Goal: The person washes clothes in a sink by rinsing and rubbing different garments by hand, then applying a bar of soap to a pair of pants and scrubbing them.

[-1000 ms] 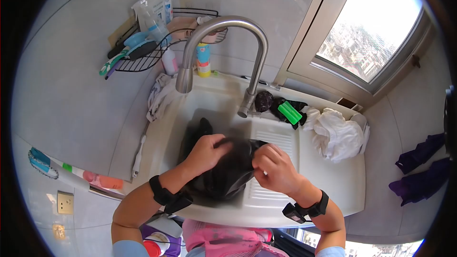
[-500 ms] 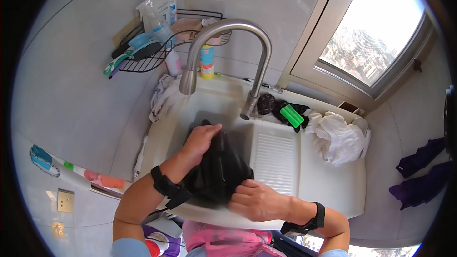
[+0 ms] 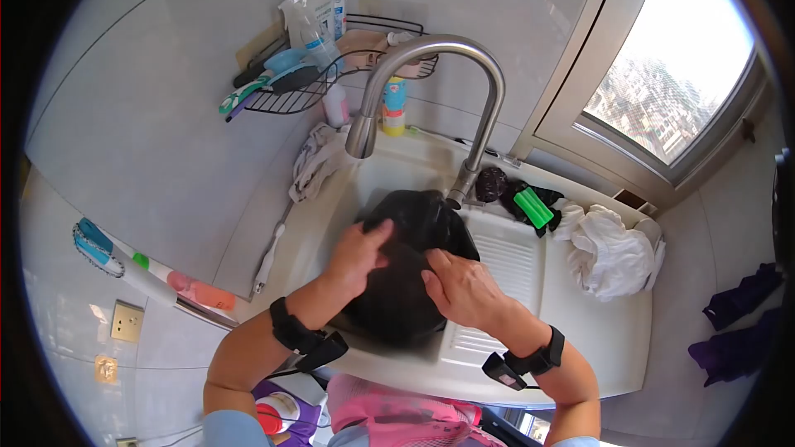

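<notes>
A glossy black bag (image 3: 396, 294), apparently thin plastic, is bunched and partly blurred over the sink basin (image 3: 319, 228). My left hand (image 3: 358, 257) is at its left side, with fingers curled against the black material and thumb pointing up to the right. On the opposite side, my right hand (image 3: 465, 283) pinches the bag near its middle, fingers bent and fingertips partly hidden. Above both hands arches the metal faucet (image 3: 439, 41), its spout head pointing down at the back left of the bag; no running water shows.
Right of the basin is a ribbed washboard (image 3: 501, 265). A green block (image 3: 533, 208) rests on black plastic behind it, beside a crumpled white cloth (image 3: 613, 252). A wire corner rack (image 3: 290, 99) holds bottles and brushes. A grey cloth (image 3: 316, 161) hangs at the left rim.
My right hand has moved up and inward, closer to my left hand. The black bag has spread wider and rounder over the basin. The view has shifted slightly.
</notes>
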`<move>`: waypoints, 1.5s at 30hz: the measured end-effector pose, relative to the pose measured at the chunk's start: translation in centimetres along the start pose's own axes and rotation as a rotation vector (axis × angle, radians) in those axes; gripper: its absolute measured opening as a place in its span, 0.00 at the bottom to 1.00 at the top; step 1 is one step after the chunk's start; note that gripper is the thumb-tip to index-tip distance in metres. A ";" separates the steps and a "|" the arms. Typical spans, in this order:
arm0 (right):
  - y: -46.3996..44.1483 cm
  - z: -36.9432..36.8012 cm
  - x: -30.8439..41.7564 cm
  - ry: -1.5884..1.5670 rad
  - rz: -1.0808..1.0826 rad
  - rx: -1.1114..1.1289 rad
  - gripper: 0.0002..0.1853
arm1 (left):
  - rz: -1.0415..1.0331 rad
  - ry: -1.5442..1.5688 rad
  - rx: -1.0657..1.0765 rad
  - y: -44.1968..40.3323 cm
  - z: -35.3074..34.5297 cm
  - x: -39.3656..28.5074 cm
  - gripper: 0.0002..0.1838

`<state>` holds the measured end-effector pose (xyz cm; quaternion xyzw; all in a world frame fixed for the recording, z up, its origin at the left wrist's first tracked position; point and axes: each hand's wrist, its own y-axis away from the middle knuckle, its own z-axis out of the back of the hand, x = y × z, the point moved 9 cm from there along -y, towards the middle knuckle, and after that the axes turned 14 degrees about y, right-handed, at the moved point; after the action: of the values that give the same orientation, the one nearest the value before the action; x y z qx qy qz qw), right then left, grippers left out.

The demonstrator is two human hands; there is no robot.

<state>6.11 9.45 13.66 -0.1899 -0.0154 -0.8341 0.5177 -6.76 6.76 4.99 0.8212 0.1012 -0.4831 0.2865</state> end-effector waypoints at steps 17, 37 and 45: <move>4.6 -13.0 -6.0 -0.182 -0.012 0.286 0.18 | -0.169 -0.416 0.629 3.7 -5.5 4.1 0.12; 3.1 12.3 -9.4 -0.035 -0.456 -0.511 0.12 | -0.566 -0.938 0.233 -0.9 0.6 -2.2 0.18; 1.2 2.4 -3.0 -0.125 -0.192 -0.399 0.18 | -0.079 0.122 0.465 0.3 -8.4 -0.4 0.11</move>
<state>9.07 11.96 14.66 -0.3375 0.0996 -0.8527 0.3861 -0.66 11.34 8.50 0.8880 0.0361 -0.4539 0.0639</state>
